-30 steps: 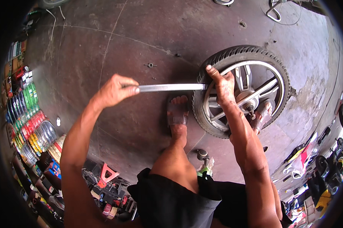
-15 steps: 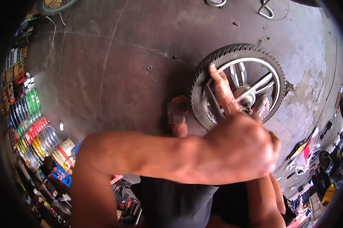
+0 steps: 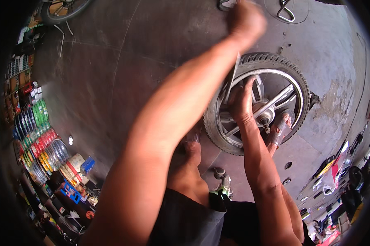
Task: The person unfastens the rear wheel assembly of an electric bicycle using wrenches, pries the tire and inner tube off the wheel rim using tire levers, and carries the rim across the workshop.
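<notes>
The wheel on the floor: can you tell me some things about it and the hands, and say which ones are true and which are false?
1. The wheel lies flat on the concrete floor. True.
2. The right hand rests on the wheel's spokes. True.
3. The left hand is pressed on the floor beside the wheel. False: it is raised above the wheel's rim, gripping a flat metal bar.
4. The tyre has been taken off the wheel. False: the black tyre is on the rim.
5. A sandalled foot rests on the wheel. True.
</notes>
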The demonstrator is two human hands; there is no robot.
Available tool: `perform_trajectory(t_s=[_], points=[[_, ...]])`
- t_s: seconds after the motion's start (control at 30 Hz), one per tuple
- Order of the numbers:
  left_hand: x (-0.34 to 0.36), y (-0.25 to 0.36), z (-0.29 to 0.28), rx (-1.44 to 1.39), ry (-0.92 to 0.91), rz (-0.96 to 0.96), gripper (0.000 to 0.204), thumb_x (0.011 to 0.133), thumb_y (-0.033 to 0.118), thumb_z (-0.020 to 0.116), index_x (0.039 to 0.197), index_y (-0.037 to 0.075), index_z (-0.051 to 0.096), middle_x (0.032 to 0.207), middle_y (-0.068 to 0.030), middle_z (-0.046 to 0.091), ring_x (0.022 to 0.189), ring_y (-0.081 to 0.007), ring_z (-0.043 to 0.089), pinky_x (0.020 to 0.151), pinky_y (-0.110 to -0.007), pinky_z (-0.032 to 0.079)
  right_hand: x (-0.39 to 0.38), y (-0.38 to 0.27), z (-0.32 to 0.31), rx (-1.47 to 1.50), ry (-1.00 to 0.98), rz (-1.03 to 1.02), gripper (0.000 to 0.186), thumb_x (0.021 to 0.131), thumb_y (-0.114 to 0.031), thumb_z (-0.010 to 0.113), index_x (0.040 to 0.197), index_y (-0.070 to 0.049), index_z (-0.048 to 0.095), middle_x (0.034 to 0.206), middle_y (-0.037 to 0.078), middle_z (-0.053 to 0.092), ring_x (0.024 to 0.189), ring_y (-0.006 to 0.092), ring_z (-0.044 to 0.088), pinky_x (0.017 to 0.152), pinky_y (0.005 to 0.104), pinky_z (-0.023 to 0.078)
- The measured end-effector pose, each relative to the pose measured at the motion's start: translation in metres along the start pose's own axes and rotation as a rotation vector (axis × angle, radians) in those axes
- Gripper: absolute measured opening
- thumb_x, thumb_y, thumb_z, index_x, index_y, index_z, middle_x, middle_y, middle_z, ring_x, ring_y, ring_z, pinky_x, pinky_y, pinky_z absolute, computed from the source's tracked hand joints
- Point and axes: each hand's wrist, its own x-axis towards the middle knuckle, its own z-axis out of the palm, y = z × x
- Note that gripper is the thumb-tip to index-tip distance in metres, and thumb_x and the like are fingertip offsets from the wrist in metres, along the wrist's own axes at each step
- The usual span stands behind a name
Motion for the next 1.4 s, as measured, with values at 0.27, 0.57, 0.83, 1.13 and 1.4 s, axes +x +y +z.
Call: perform_trajectory(t_s=[0.27,0.57,0.83,1.13,1.4], points=[[-0.014,0.024,-0.183,-0.971,0.114,-0.369,0.03,0.094,0.035,0.046,0.091,0.006,0.051,0.059,0.001,0.035,0.05,-0.0124,0.032,0.051,-0.029,0.032,-0.026,-0.021,0.006,-0.473,-0.238,-0.101,0.073,0.08,-0.043,0.065,0.131,0.003,0.038,0.121,0.019,0.051,0.113,0.0257,0.047,0.099,0.0369,0.034],[-0.039,0.039,-0.171,-1.0,0.11,-0.296,0.035,0.091,0.043,0.05,0.074,0.012,0.052,0.052,0.0045,0.032,0.045,-0.0096,0.03,0.046,-0.026,0.028,-0.014,-0.009,0.017,-0.516,-0.199,-0.113,0.056,0.075,-0.029,0.074,0.113,0.005,0.051,0.097,0.015,0.062,0.088,0.0228,0.059,0.08,0.0342,0.048],[-0.04,0.001,-0.161,-1.02,0.2,-0.368,0.042,0.089,0.048,0.049,0.068,0.012,0.045,0.048,0.0038,0.031,0.042,-0.0104,0.03,0.043,-0.028,0.028,-0.012,0.001,0.027,-0.421,-0.175,-0.072,0.05,0.075,-0.026,0.073,0.11,0.004,0.053,0.093,0.014,0.062,0.086,0.0214,0.058,0.077,0.0338,0.047],[-0.122,0.069,-0.128,-0.439,-0.506,0.703,0.024,0.075,0.027,0.063,0.073,0.008,0.048,0.064,-0.0006,0.043,0.053,-0.0165,0.046,0.049,-0.035,0.042,-0.014,0.004,0.023,-0.579,-0.108,0.008,0.047,0.076,-0.029,0.072,0.107,0.004,0.056,0.089,0.011,0.061,0.078,0.0186,0.056,0.072,0.0319,0.046],[-0.247,0.055,0.012,0.195,-1.629,1.162,0.018,0.076,0.019,0.055,0.086,0.005,0.059,0.072,-0.0148,0.064,0.071,-0.0244,0.065,0.053,-0.04,0.05,-0.119,0.05,-0.005,-0.641,0.287,-0.484,0.053,0.087,-0.027,0.061,0.126,0.003,0.04,0.119,0.02,0.049,0.107,0.026,0.048,0.093,0.0363,0.037]])
